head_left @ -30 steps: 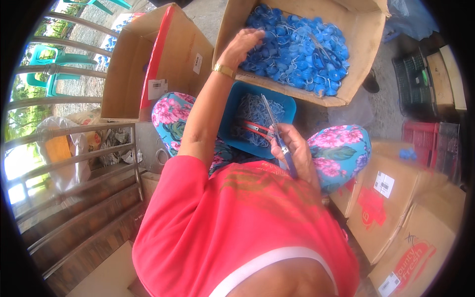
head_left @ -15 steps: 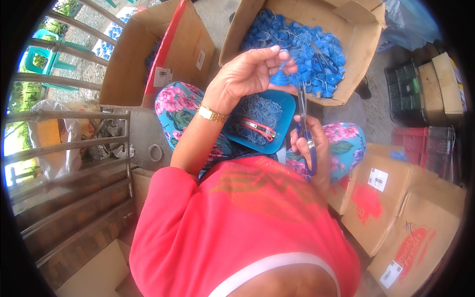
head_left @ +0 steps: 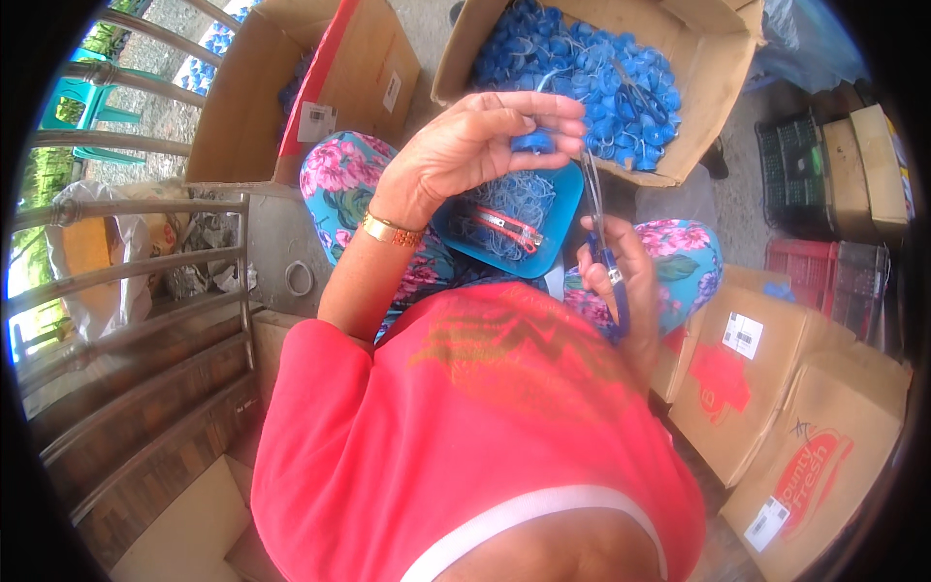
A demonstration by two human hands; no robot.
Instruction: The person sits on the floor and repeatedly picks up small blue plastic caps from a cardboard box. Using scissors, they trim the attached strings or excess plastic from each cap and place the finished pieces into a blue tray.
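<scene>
My left hand point(head_left: 467, 138) holds a small ribbed blue plastic piece point(head_left: 532, 143) in its curled fingers, partly hidden by them. In my right hand point(head_left: 630, 260) is a pair of scissors with blue handles point(head_left: 617, 276). Their blades point up toward my left fingertips, and whether they touch the piece I cannot tell. On my lap, below the left hand, rests a teal tray point(head_left: 572, 209) holding a tangle of thin pale-blue strands point(head_left: 529, 199) and a red-and-silver tool point(head_left: 504, 227).
Ahead stands an open cardboard box point(head_left: 718, 102) full of similar blue pieces point(head_left: 553, 58), with another pair of scissors point(head_left: 640, 102) on top. A second box point(head_left: 364, 107) is at the far left. Metal railings point(head_left: 136, 209) run along the left; cartons point(head_left: 756, 388) and crates point(head_left: 795, 175) line the right.
My left hand has shifted slightly left and turned the blue piece, which hung cone-shaped from the fingers before and now lies among them. The scissors stay in my right hand, slightly lower.
</scene>
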